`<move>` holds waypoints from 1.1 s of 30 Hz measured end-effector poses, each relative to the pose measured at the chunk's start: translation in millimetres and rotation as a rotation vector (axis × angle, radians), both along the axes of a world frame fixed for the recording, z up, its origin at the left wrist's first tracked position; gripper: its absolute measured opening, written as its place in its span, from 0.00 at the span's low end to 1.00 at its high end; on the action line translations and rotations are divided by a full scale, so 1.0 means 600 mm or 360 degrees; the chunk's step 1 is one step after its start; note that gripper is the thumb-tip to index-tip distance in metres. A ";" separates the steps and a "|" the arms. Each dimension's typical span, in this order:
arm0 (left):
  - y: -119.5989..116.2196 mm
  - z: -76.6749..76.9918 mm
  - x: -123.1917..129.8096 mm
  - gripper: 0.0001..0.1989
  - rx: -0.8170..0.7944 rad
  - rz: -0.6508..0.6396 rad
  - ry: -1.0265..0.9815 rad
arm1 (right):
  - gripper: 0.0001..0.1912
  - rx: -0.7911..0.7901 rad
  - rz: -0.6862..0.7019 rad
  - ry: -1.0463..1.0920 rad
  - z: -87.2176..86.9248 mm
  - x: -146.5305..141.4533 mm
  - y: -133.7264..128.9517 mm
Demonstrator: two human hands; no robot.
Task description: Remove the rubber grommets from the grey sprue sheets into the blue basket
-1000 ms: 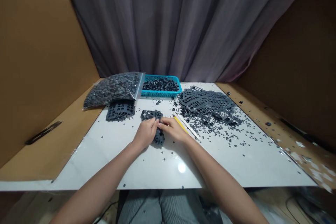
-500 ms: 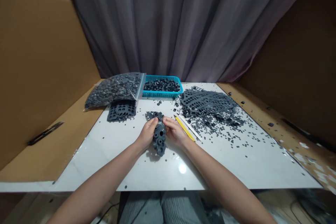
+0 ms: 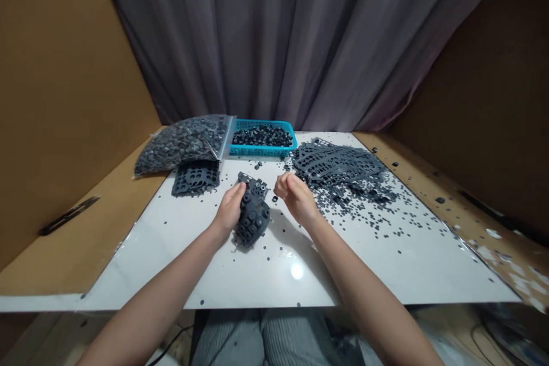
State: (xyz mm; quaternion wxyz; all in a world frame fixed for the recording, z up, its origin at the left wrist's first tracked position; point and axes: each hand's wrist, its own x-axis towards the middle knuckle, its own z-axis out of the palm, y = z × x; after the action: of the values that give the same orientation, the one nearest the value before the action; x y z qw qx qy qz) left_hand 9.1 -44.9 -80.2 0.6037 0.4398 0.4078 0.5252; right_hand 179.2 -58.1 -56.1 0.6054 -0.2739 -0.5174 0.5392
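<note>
My left hand [image 3: 230,206] grips a dark grey rubbery sheet [image 3: 254,218] by its left edge, thumb on top. Round raised parts and holes cover the sheet, which is held over the white table [image 3: 274,280]. To the right of it, my right hand [image 3: 295,194] is raised with its fingers curled together, apart from the sheet. Whatever those fingers may hold is hidden. A small black piece [image 3: 275,199] shows just below the right fingertips.
A clear bag of grey pieces [image 3: 184,143] leans over a perforated block [image 3: 196,177] at the back left. Beside it stands a blue basket [image 3: 262,150] of small parts. Perforated sheets [image 3: 338,163] are piled at the right, with many small bits scattered around.
My right hand has let go of the sheet and moved up and to the right. The sheet now hangs from my left hand alone, turned to show more of its face.
</note>
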 end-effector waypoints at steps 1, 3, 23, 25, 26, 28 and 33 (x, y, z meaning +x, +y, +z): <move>-0.002 -0.002 0.000 0.21 0.0029 -0.0031 0.0053 | 0.19 0.0070 -0.0090 -0.0221 -0.001 -0.001 -0.002; -0.005 -0.002 0.000 0.23 0.0110 -0.0112 0.0139 | 0.19 0.0221 -0.0239 -0.0756 -0.001 -0.003 -0.006; -0.024 0.035 -0.003 0.17 0.0236 -0.0801 0.0464 | 0.17 0.0090 0.0101 -0.1031 -0.008 -0.014 -0.017; -0.026 0.029 0.001 0.17 0.0065 -0.0778 0.0255 | 0.17 -0.0095 0.0142 -0.0656 -0.013 -0.023 -0.017; -0.026 0.025 0.002 0.17 0.0016 -0.0770 0.0178 | 0.18 -0.0173 0.0157 -0.0499 -0.016 -0.027 -0.018; -0.024 0.015 0.004 0.17 -0.0018 -0.0762 0.0072 | 0.19 -0.0298 0.0181 -0.0265 -0.020 -0.036 -0.019; -0.017 0.001 0.004 0.16 -0.0089 -0.0722 -0.0093 | 0.19 -0.0457 0.0252 -0.0017 -0.016 -0.036 -0.016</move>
State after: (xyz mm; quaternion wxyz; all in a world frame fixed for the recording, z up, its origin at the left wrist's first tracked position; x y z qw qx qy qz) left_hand 11.7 -55.0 -79.5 0.7298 0.4880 0.2952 0.3769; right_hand 157.5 -67.7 -65.5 0.5128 -0.3188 -0.4582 0.6523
